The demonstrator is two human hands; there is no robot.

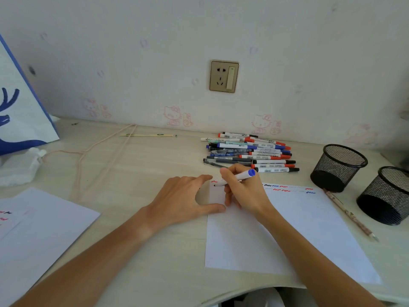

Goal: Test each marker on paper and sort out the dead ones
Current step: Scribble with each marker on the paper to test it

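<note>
The right hand [241, 189] held a blue-capped marker [238, 177] in a writing grip, fingers curled round the barrel, its dark tip touching the top left corner of the paper [287, 229] just under a short red squiggle [214, 181]. The left hand [183, 200] lay flat beside it, fingers spread and relaxed, thumb and forefinger pressing the sheet's left edge to the desk [143, 162].

More test marks — black, blue and red — ran along the top edge to the right. The untested pile [250, 151] lay just beyond the hands by the wall, and two mesh cups [338, 167] stood to the right, well apart from the tip; what was in them could not be seen.

To do this stroke well, the tip probably wanted light, even pressure and a short wavy line drawn clear of the red mark, so a faint trace would not be mistaken for ink already there. The left hand should hold the sheet from sliding. A dry tip might need a second pass before being judged dead — one scratch is poor evidence.
</note>
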